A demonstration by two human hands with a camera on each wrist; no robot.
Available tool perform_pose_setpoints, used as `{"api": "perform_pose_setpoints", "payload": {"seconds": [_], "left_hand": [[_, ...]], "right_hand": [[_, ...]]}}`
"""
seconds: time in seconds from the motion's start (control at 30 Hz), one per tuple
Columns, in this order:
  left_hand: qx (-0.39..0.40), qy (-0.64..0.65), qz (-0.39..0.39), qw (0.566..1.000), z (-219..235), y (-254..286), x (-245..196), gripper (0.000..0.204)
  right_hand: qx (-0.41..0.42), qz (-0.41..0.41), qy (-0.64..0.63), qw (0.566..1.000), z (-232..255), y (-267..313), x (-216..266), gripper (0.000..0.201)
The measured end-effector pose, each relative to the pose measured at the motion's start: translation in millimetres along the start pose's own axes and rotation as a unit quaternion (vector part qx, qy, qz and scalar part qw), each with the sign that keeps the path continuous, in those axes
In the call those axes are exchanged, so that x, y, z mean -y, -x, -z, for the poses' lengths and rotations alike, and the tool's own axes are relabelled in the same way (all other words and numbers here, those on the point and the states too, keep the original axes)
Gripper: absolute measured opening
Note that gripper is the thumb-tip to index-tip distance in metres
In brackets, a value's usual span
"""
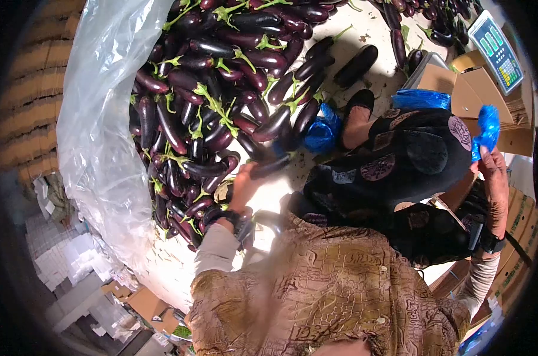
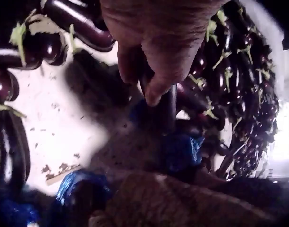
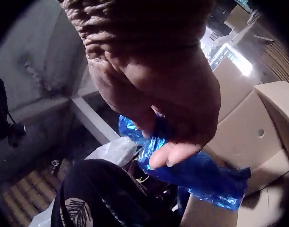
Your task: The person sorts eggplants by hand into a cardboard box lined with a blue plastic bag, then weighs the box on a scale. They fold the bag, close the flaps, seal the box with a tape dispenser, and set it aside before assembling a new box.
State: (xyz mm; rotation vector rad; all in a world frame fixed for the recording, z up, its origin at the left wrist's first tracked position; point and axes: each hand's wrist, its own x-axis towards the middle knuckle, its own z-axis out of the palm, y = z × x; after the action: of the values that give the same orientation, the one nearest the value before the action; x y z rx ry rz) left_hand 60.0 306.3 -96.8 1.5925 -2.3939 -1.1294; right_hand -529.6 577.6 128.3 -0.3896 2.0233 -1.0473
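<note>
My left hand [image 1: 242,188] grips a dark eggplant [image 1: 271,167] beside the big heap of eggplants [image 1: 221,65]. In the left wrist view, thumb and fingers of that left hand [image 2: 158,47] close round the eggplant [image 2: 168,106]. Off to the right, my right hand [image 1: 493,172] pinches a crinkled blue plastic bag [image 1: 487,127] near an open cardboard box [image 1: 479,95]. The right wrist view has the bag [image 3: 206,177] trailing from the fingertips of the right hand [image 3: 158,94] across the box's opening; what it contains is hidden.
A bundle of blue plastic [image 1: 422,99] lies by the box, and a digital scale display [image 1: 495,50] stands behind it. Clear plastic sheeting [image 1: 103,118] borders the heap. More blue plastic [image 1: 323,132] lies beside my foot [image 1: 357,121]. Stacked cardboard [image 1: 40,89] lines the left.
</note>
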Motion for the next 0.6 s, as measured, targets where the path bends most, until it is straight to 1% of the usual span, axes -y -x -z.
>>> {"api": "perform_pose_setpoints", "payload": {"seconds": [0.07,0.1,0.13,0.2,0.27,0.3,0.33,0.4,0.43,0.47,0.5,0.53,0.57,0.6], "left_hand": [[0.023,0.165,0.050,0.985,32,-16,2,0.050],[0.050,0.250,0.143,0.956,63,-19,-43,0.050],[0.049,0.300,0.162,0.939,69,-25,-26,0.052],[0.025,0.383,0.193,0.903,83,-31,-22,0.053],[-0.095,0.414,0.216,0.879,93,-30,-55,0.055],[-0.202,0.207,0.155,0.945,74,-43,4,0.055],[-0.235,0.009,0.128,0.964,74,-47,5,0.051],[-0.247,0.127,0.055,0.959,65,-58,5,0.044],[-0.203,0.275,0.041,0.939,67,-64,-24,0.033],[-0.146,0.377,0.038,0.914,78,-63,-82,0.025],[-0.131,0.398,0.026,0.907,84,-62,-143,0.024],[-0.115,0.417,0.013,0.901,91,-63,-205,0.025],[-0.083,0.407,-0.042,0.909,96,-63,-248,0.025],[-0.045,0.432,-0.093,0.896,99,-60,-288,0.025]], "right_hand": [[-0.029,0.017,-0.054,0.998,-4,7,8,0.024],[-0.025,0.014,-0.067,0.997,0,8,6,0.022],[-0.024,0.016,-0.069,0.997,-1,10,6,0.022],[-0.040,0.019,-0.089,0.995,-5,13,6,0.022],[-0.038,0.026,-0.099,0.994,-1,13,-1,0.022],[-0.037,0.031,-0.107,0.993,1,13,-4,0.021],[-0.042,0.033,-0.111,0.992,2,15,-5,0.021],[-0.045,0.055,-0.076,0.995,4,20,2,0.020],[-0.070,0.048,-0.040,0.996,5,23,6,0.021],[-0.062,0.055,-0.082,0.993,-1,29,17,0.018],[-0.077,0.051,-0.122,0.988,-12,35,29,0.017],[-0.072,0.037,-0.139,0.987,-12,40,36,0.017],[-0.062,0.039,-0.155,0.985,-17,42,44,0.020],[-0.034,0.106,-0.159,0.981,-23,42,50,0.028]]}}
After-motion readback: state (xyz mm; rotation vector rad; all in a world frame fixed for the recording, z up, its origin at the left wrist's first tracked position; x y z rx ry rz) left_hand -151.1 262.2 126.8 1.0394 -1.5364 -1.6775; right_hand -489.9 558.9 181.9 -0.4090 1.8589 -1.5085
